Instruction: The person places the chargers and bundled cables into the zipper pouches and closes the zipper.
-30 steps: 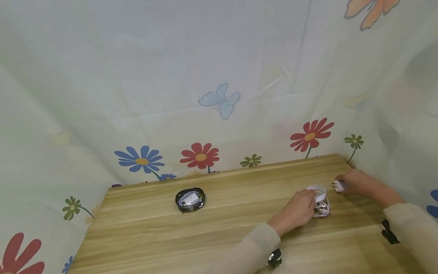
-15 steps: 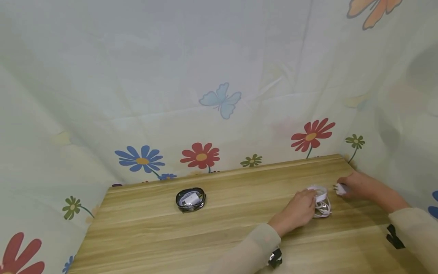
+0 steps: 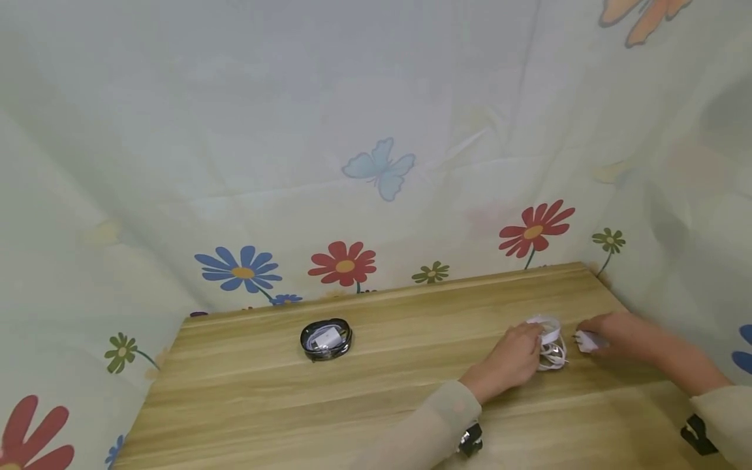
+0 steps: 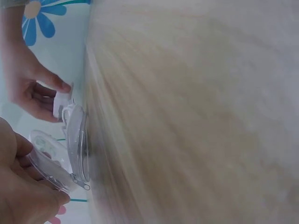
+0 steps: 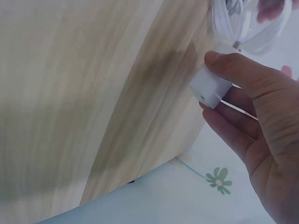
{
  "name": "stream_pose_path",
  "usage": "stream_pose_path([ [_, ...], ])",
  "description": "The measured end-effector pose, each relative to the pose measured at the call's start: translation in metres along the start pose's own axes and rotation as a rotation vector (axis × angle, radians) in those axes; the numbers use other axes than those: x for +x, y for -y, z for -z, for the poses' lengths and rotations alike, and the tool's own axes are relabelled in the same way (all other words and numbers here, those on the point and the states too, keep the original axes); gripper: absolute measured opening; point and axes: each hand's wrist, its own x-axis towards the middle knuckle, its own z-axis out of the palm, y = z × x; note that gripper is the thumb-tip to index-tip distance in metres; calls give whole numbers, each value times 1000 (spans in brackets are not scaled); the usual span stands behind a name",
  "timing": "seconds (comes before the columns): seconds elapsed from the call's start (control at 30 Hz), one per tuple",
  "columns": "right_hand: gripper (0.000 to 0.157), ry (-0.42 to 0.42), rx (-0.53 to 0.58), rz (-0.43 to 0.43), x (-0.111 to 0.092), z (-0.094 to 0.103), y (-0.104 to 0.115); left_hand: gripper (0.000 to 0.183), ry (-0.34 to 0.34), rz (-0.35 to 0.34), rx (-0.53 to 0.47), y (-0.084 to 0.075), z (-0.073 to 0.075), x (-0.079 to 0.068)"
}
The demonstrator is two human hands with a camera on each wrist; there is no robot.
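Note:
In the head view, my left hand [image 3: 517,356] grips the lid of a small round clear zip case [image 3: 550,320] with white trim, at the right of the table. The left wrist view shows the lid tilted up, with the zip pull [image 4: 81,182] hanging at the edge. A coiled white cable [image 3: 553,358] lies in the case. Just right of it, my right hand [image 3: 625,339] pinches a white plug charger [image 5: 210,86] between thumb and fingers. Its prongs point toward the case, and in the right wrist view the charger is very near the cable.
A round case with black trim [image 3: 328,339], holding a white charger and cable, rests left of centre on the wooden table [image 3: 247,405]. Flower-printed cloth [image 3: 282,163] rises behind the table and at both sides.
My right hand has moved slightly toward the near side with the charger, its forearm swinging outward to the right. My left hand stays at the case.

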Motion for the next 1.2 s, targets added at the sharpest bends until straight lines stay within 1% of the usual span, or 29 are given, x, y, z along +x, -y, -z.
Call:
stream_pose_path([
  [0.1, 38, -28, 25, 100, -4, -2, 6, 34, -20, -10, 35, 0, 0, 0],
  [0.23, 40, -50, 48, 253, -10, -7, 11, 32, -29, -14, 26, 0, 1, 0],
  [0.33, 41, -56, 66, 307, -10, -11, 18, 32, -29, -14, 22, -1, 2, -1],
  [0.43, 41, -51, 76, 288, -8, -10, 26, 31, -33, -16, 23, -1, 3, -1],
  [0.6, 42, 0, 83, 181, -2, -6, 36, 30, -38, -32, 26, -1, 3, -2],
  [0.73, 42, 16, 77, 135, 2, -4, 42, 32, -43, -39, 26, -2, 2, -3],
  [0.87, 38, -19, 67, 95, 6, -4, 52, 34, -50, -18, 13, -3, 2, -2],
  [1.0, 37, -81, 36, 48, 10, -5, 61, 35, -49, 10, -18, -3, 3, -1],
  [1.1, 39, -95, 25, 9, 12, -5, 64, 35, -45, 22, -34, -3, 2, -1],
  [1.2, 39, -107, 33, -6, 11, -7, 64, 36, -42, 19, -27, -3, 2, -1],
])
